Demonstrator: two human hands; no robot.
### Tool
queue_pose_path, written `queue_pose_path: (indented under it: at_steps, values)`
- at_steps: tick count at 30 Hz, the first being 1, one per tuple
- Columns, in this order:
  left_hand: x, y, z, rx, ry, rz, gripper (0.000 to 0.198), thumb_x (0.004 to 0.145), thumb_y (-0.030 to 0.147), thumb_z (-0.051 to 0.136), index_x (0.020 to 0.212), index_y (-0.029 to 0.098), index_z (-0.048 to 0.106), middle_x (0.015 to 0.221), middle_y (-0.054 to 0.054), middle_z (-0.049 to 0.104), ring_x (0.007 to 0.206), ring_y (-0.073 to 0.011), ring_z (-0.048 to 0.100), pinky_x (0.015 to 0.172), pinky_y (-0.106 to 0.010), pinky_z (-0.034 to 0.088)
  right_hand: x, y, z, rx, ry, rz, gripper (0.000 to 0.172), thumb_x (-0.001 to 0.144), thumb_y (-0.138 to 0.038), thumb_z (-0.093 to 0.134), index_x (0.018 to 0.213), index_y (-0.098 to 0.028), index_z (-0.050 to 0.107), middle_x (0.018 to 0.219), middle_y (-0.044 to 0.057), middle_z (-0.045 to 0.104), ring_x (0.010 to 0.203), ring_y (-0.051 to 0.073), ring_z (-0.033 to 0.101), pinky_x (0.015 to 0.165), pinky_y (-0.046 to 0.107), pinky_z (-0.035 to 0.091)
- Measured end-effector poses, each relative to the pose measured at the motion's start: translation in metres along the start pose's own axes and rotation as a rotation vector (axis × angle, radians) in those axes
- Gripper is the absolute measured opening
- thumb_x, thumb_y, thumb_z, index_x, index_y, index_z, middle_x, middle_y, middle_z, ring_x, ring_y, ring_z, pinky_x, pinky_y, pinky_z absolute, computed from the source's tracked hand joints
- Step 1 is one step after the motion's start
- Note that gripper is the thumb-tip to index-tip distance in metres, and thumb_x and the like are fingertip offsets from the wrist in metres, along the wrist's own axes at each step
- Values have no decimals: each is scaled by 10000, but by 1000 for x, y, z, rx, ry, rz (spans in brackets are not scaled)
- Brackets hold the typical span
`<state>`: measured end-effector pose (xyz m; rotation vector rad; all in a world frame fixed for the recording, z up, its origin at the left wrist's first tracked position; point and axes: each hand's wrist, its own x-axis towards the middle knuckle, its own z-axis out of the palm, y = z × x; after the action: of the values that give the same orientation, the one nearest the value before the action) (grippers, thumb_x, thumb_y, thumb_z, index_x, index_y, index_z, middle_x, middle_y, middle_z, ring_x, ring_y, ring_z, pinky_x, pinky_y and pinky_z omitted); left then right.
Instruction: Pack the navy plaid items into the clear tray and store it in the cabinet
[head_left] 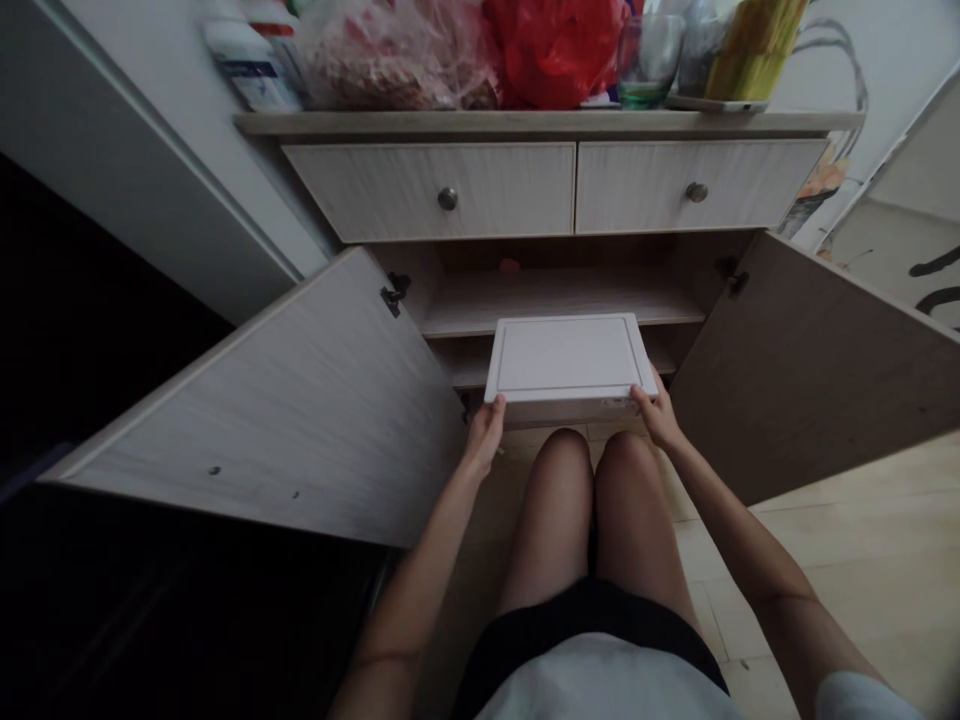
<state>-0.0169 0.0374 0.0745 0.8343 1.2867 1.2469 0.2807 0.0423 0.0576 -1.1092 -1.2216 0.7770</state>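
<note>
A flat white box (568,358) is held level in front of the open cabinet (555,300), just above my knees. My left hand (486,432) grips its near left corner, fingers wrapped round the edge. My right hand (654,412) grips the near right corner the same way. The box's far end reaches to the lower shelf (465,368) inside the cabinet. The upper shelf (540,298) behind it is almost bare, with a small reddish thing at its back.
Both cabinet doors, left (300,410) and right (817,360), stand wide open. Two shut drawers (450,190) sit above. On top lie a red bag (555,50), a glass (646,55) and packets. A pale wood floor (862,540) lies on the right.
</note>
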Motion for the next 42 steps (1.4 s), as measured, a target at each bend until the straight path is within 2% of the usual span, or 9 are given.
queue_pose_path:
  at_steps: [3,9,15,22,29,33,36,39,42]
  values:
    - [30,12,11,354,58,296,483,856,592,638,1066,160,681,1214,-143,714,1283,-311,575,1078,-397,458,40,6,3,19,35,-37,838,726,-781,628,1367,-243,587,1381,86,620,1358,279,503,1185,471,336]
    - [93,30,38,426,18,473,535,911,618,537,1157,160,664,1244,-165,703,1238,-282,619,1047,-378,468,114,16,12,-3,55,-67,787,712,-779,619,1251,-207,646,1275,106,678,1221,269,606,1106,464,421]
    - [136,36,49,462,23,449,481,941,563,530,1143,148,665,1226,-175,709,1227,-287,622,1029,-371,476,158,31,22,2,48,-60,730,717,-780,608,1156,-201,676,1202,106,706,1156,250,637,1055,440,462]
    - [161,34,53,563,57,433,429,956,512,536,1062,120,674,1137,-187,731,1135,-297,661,983,-380,495,182,57,25,-1,48,-35,627,771,-722,600,1122,-210,681,1152,93,719,1114,236,654,1017,421,486]
    - [184,33,60,605,51,426,498,977,526,486,1152,96,666,1224,-229,698,1221,-311,633,1033,-394,475,206,72,23,-126,-17,-120,757,806,-791,509,1230,-182,661,1189,129,701,1161,251,640,1038,450,479]
    - [186,28,60,678,124,494,667,966,601,440,1360,77,555,1380,-257,602,1351,-329,536,1114,-442,419,204,72,17,-374,71,-196,919,858,-798,436,1483,-124,455,1443,205,538,1356,273,508,1114,484,416]
    - [171,20,59,836,273,780,802,950,641,417,1527,85,378,1596,-238,356,1514,-315,299,1227,-480,261,179,63,18,-661,172,-360,866,940,-696,399,1571,-109,306,1590,223,345,1479,301,339,1166,546,330]
    - [153,13,61,1103,131,993,733,982,581,354,1563,133,353,1639,-166,293,1557,-278,161,1274,-493,80,144,50,28,-971,69,-528,686,1008,-532,372,1587,-170,308,1635,157,290,1534,287,215,1223,569,198]
    - [144,13,66,1296,-22,1008,682,1010,493,312,1580,118,313,1642,-157,279,1560,-281,125,1265,-533,10,124,44,41,-1164,-103,-596,643,1026,-429,344,1604,-155,273,1644,132,278,1548,268,169,1253,552,84]
